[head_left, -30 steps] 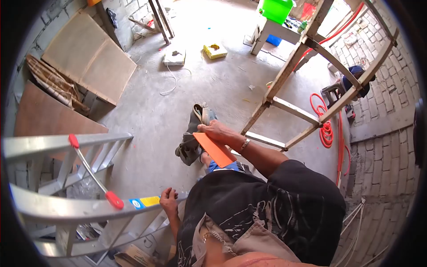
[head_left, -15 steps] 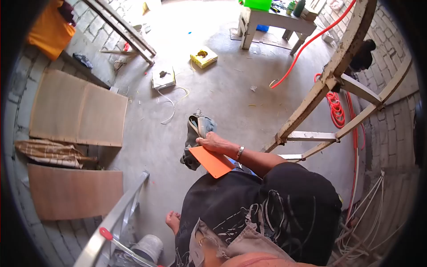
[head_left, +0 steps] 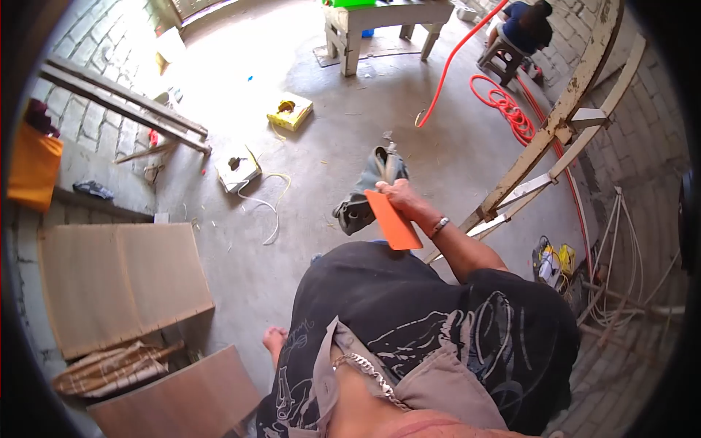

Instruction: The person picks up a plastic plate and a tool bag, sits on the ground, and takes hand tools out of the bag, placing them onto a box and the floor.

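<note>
My right hand (head_left: 400,196), with a metal band at the wrist, reaches forward in front of my body with its fingers closed. In it is a flat orange rectangular plate (head_left: 394,223), slanting back towards me. A grey cloth bag (head_left: 371,179) with an open top hangs at the same hand, just beyond the plate; the fingers cover part of it. Low at my left side, my left hand (head_left: 274,340) shows only partly beside the black shirt. Its fingers look loosely bent, with nothing visible in them.
A worn ladder (head_left: 540,139) leans on the right, near an orange hose (head_left: 504,109). Beyond it a person (head_left: 526,28) sits on a stool. Two cable boxes (head_left: 239,169) (head_left: 290,111) lie ahead. Wooden panels (head_left: 124,277) line the left; a bench (head_left: 394,18) stands behind.
My right hand has moved to the right and forward over the floor, carrying the orange plate and the grey bag. The view has turned right, bringing the seated person more fully into sight.
</note>
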Available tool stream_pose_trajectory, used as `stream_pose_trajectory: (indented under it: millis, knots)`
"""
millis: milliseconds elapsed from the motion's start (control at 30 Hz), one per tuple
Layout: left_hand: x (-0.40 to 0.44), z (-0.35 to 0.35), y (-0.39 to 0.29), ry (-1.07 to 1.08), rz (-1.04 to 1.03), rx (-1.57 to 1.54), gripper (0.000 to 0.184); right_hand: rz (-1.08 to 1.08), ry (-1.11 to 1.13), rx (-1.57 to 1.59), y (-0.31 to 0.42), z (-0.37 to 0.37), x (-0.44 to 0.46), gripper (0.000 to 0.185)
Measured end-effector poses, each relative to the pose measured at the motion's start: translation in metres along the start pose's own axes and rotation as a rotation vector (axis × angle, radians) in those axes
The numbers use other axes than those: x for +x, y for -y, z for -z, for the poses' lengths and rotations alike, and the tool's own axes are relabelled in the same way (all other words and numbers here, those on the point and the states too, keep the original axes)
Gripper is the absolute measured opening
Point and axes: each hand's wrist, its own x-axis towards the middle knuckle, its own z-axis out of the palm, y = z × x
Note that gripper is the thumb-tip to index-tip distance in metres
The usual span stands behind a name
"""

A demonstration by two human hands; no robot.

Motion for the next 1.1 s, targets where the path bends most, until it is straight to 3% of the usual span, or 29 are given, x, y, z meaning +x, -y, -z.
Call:
stream_pose_trajectory:
  millis: [67, 167, 200, 300, 367, 633, 800, 867, 1000, 1100]
  knots:
    - [0.035, 0.002, -0.089, 0.091, -0.315, 0.402, 0.011, 0.059, -0.228, 0.178, -0.012, -0.005, 0.016, 0.053]
    - [0.077, -0.017, -0.193, 0.121, -0.290, 0.144, 0.006, -0.013, -0.196, 0.260, 0.012, 0.012, -0.002, 0.050]
    - [0.100, -0.025, -0.216, 0.143, -0.240, 0.133, 0.015, -0.035, -0.200, 0.407, 0.020, 0.011, -0.007, 0.044]
    - [0.115, -0.069, -0.277, 0.160, -0.279, 0.125, 0.019, -0.087, -0.199, 0.514, 0.029, 0.014, -0.004, 0.039]
    - [0.120, -0.088, -0.293, 0.215, -0.314, 0.188, 0.025, -0.108, -0.235, 0.712, 0.023, 0.012, 0.010, 0.040]
    - [0.055, -0.174, -0.305, 0.463, -0.181, 0.412, 0.022, -0.255, -0.216, 0.787, -0.006, 0.015, 0.060, 0.039]
    - [0.043, -0.201, -0.325, 0.495, -0.197, 0.451, 0.020, -0.325, -0.209, 0.672, -0.037, 0.021, 0.086, 0.035]
    - [0.047, -0.221, -0.334, 0.552, -0.171, 0.445, 0.020, -0.246, -0.220, 0.604, -0.054, 0.019, 0.100, 0.038]
    - [0.049, -0.271, -0.372, 0.672, -0.187, 0.526, 0.020, -0.298, -0.345, 0.542, -0.031, 0.028, 0.096, 0.041]
    - [0.052, -0.318, -0.393, 0.790, -0.237, 0.634, 0.019, -0.305, -0.292, 0.470, -0.017, 0.041, 0.087, 0.045]
